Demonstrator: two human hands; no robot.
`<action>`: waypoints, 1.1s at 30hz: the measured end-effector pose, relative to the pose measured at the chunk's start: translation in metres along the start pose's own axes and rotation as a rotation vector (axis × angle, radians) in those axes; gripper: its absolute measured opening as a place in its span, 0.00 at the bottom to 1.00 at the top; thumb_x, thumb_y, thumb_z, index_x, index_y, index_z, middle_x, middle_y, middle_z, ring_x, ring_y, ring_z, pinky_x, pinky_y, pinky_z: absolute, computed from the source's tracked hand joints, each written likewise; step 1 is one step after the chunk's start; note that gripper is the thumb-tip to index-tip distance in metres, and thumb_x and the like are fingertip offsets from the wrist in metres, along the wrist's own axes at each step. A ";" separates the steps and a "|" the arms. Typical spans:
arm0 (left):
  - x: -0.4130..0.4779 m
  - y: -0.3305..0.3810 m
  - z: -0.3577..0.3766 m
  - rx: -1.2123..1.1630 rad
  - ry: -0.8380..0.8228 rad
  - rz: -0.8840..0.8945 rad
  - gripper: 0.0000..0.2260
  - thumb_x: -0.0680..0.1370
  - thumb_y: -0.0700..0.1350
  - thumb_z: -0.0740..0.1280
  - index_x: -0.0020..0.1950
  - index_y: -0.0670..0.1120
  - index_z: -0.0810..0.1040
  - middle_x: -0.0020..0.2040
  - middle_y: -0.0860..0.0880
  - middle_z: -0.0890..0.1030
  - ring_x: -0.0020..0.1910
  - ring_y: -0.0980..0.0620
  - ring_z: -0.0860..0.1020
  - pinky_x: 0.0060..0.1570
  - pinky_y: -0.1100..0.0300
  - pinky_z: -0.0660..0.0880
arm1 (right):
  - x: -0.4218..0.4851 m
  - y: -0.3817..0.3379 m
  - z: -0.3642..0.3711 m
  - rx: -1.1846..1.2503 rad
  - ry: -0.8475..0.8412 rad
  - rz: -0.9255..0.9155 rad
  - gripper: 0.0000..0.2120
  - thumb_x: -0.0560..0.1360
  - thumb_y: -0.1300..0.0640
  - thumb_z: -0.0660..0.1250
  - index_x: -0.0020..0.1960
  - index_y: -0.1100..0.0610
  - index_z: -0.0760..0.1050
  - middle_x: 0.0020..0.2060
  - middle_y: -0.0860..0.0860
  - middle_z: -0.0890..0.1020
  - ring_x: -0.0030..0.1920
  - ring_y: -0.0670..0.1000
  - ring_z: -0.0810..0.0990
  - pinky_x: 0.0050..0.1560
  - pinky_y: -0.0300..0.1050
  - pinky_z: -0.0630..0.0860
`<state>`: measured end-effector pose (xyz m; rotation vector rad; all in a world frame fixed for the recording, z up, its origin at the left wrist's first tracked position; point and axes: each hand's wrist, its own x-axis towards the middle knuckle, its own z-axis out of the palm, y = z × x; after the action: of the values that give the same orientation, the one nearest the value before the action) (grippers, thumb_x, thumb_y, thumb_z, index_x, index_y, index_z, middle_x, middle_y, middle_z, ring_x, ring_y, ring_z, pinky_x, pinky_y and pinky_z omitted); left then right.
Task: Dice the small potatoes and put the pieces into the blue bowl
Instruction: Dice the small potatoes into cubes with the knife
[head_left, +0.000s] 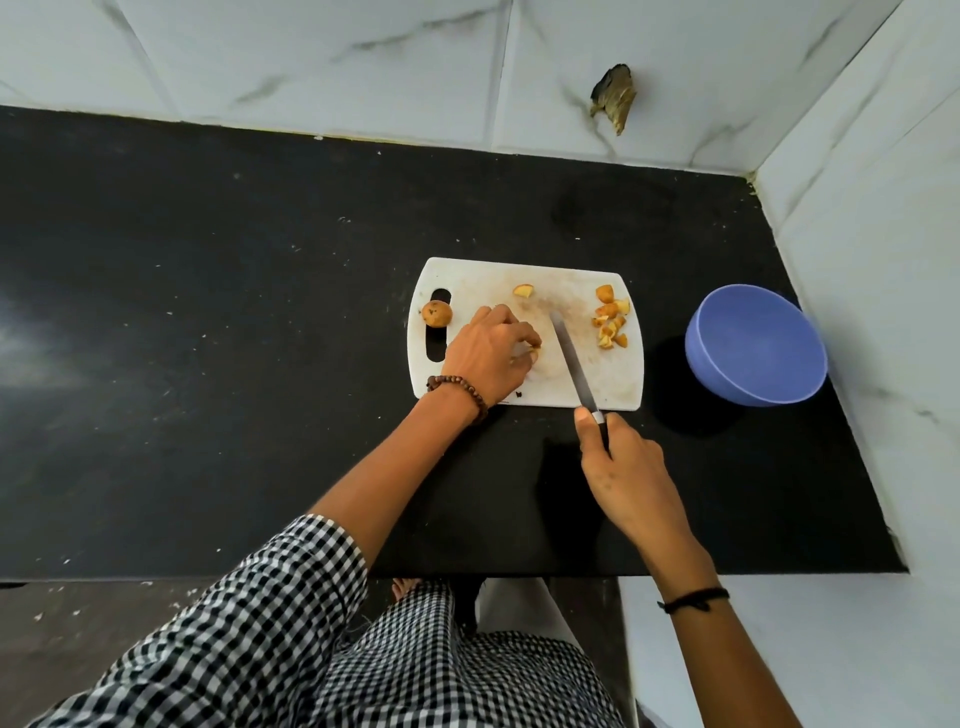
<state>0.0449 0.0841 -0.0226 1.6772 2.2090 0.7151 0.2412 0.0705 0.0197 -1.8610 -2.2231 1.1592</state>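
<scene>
Now, potato piece (535, 354) in curled left hand (491, 353), knife (571, 358) alongside in clenched right hand (623, 467).

counter (208, 312) left: open | right: bowl (756, 345), wall (883, 260)

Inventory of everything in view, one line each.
board: 1, white, counter centre
whole potato: 1, brown, board's left edge
diced pile: 1, orange, board's right edge
loose piece: 1, orange, board's far side
held piece: 1, mostly hidden, under left fingers
knife: 1, steel, over board
bowl: 1, blue, right of board
counter: 1, black
wall: white tiles, behind and right
hole: 1, dark, far wall tile
bracelet: 1, brown beads, left wrist
thread: 1, black, right wrist
left hand: pinching held piece
right hand: gripping knife handle
</scene>
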 end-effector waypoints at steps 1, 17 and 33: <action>0.002 0.000 -0.001 0.004 0.001 0.021 0.10 0.77 0.49 0.66 0.57 0.52 0.80 0.54 0.51 0.76 0.54 0.52 0.71 0.43 0.63 0.67 | 0.001 0.000 0.000 0.001 0.004 0.004 0.22 0.83 0.38 0.52 0.50 0.55 0.72 0.40 0.53 0.78 0.40 0.50 0.79 0.37 0.43 0.69; 0.015 -0.001 -0.003 -0.216 -0.100 0.064 0.10 0.72 0.43 0.74 0.51 0.43 0.79 0.47 0.48 0.82 0.45 0.54 0.80 0.49 0.58 0.79 | 0.001 -0.007 0.004 0.097 0.022 0.036 0.19 0.84 0.42 0.54 0.49 0.56 0.73 0.37 0.51 0.77 0.37 0.46 0.78 0.34 0.38 0.66; 0.015 0.006 0.002 -0.274 -0.100 -0.066 0.10 0.73 0.42 0.73 0.54 0.45 0.84 0.47 0.49 0.85 0.47 0.53 0.82 0.55 0.57 0.78 | 0.008 -0.018 0.027 0.147 0.015 0.079 0.22 0.83 0.38 0.51 0.53 0.55 0.73 0.47 0.54 0.80 0.45 0.51 0.80 0.43 0.45 0.72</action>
<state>0.0462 0.0996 -0.0200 1.4659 1.9852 0.8533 0.2116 0.0631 0.0070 -1.9068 -2.0130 1.2782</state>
